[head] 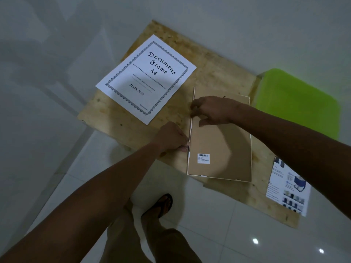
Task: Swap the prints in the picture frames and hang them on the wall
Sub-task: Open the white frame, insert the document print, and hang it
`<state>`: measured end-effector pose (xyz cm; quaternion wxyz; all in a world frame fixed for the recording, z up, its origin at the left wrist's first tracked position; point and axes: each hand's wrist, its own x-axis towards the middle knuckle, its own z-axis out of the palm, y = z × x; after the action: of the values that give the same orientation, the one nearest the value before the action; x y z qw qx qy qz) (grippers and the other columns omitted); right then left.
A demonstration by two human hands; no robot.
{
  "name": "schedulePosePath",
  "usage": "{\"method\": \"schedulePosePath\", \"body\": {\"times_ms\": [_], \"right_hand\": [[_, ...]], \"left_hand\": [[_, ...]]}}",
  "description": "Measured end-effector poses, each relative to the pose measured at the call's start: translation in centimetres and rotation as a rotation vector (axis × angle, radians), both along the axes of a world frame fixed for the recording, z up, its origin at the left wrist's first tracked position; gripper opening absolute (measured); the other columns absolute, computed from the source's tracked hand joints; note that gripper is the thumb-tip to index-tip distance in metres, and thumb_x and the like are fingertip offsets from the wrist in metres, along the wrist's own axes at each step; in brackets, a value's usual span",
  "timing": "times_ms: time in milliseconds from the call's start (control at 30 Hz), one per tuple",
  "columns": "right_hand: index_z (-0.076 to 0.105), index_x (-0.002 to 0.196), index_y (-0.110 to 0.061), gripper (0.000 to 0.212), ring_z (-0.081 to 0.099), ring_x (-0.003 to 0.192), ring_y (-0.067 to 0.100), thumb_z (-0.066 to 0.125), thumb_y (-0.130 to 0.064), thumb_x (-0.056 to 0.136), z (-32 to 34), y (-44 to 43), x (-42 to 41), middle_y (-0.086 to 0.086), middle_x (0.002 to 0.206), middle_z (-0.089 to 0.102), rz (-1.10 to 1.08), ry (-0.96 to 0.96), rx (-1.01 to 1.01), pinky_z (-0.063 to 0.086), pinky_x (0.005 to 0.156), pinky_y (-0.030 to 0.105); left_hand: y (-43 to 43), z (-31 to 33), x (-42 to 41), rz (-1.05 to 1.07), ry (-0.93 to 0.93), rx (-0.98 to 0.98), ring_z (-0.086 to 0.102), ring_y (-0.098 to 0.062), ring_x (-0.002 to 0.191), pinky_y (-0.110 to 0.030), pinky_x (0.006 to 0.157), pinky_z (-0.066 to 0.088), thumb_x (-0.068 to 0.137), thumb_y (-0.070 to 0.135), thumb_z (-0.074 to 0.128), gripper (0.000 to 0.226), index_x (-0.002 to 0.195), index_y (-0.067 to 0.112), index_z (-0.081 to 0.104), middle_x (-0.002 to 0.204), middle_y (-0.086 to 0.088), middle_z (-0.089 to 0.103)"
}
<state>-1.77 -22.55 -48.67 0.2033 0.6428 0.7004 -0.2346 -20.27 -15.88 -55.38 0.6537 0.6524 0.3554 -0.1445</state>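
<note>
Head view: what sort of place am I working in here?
Most likely a room in a home, not a workshop: glossy white floor tiles, a bare pale wall, a rough chipboard sheet serving as table under the picture frame, and what looks like a green plastic stool beside it.

frame back [220, 141] plain brown, white rim | label [203, 158] white, black barcode | print [146, 78] white, black ornate border | board [218, 73] speckled tan | plastic surface [296, 103] lime green | leaflet [284, 186] white/blue
</note>
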Motion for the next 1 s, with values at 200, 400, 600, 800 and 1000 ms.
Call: {"method": "schedulePosePath", "body": {"times_ms": [200,400,600,800,1000], "right_hand": [[0.059,0.123,-0.022,0.07,0.048,0.115,0.029,0.089,-0.045,0.064,0.2,1.6,-0.7,0.005,0.127,0.04,0.007,-0.093,-0.131,0.053,0.085,0.046],[0.055,0.112,-0.025,0.08,0.042,0.111,0.025,0.094,-0.049,0.046,0.0,2.1,-1.4,0.004,0.118,0.041,0.106,-0.177,-0.137,0.051,0.08,0.042],[0.058,0.106,-0.02,0.065,0.057,0.078,0.026,0.094,-0.024,0.053,-0.1,2.0,-1.8,-0.002,0.114,0.047,0.023,-0.109,-0.217,0.042,0.06,0.033],[0.064,0.11,-0.025,0.064,0.059,0.077,0.025,0.093,-0.038,0.055,-0.3,0.7,-2.1,0.0,0.12,0.037,-0.114,0.008,-0.178,0.053,0.071,0.039],[0.057,0.1,-0.022,0.073,0.057,0.087,0.023,0.092,-0.052,0.042,-2.6,-1.3,-2.3,-0.005,0.11,0.041,-0.171,0.088,-0.015,0.05,0.061,0.037]], "left_hand": [[-0.1,0.4,0.1,0.08,0.02,-0.126,0.075,-0.027,0.07,-0.028,0.066,0.062,0.078,-0.005,0.078,0.015,0.088,-0.013,0.071,0.08,-0.023,0.074],[-0.3,0.3,0.1,0.062,0.024,-0.128,0.076,-0.027,0.078,-0.04,0.086,0.06,0.079,-0.002,0.078,0.019,0.09,-0.016,0.07,0.07,-0.011,0.075],[0.0,0.4,0.2,0.038,0.049,-0.116,0.075,-0.024,0.082,-0.032,0.073,0.063,0.09,-0.006,0.061,0.013,0.1,-0.014,0.066,0.086,-0.017,0.074],[-0.2,0.3,0.0,0.025,0.032,-0.057,0.074,-0.026,0.075,-0.04,0.085,0.06,0.084,-0.002,0.071,0.021,0.092,-0.021,0.067,0.078,-0.023,0.073],[-0.2,-0.1,-0.2,0.041,0.04,-0.027,0.074,-0.034,0.087,-0.047,0.094,0.056,0.079,0.002,0.077,0.011,0.081,-0.009,0.074,0.079,-0.019,0.075]]}}
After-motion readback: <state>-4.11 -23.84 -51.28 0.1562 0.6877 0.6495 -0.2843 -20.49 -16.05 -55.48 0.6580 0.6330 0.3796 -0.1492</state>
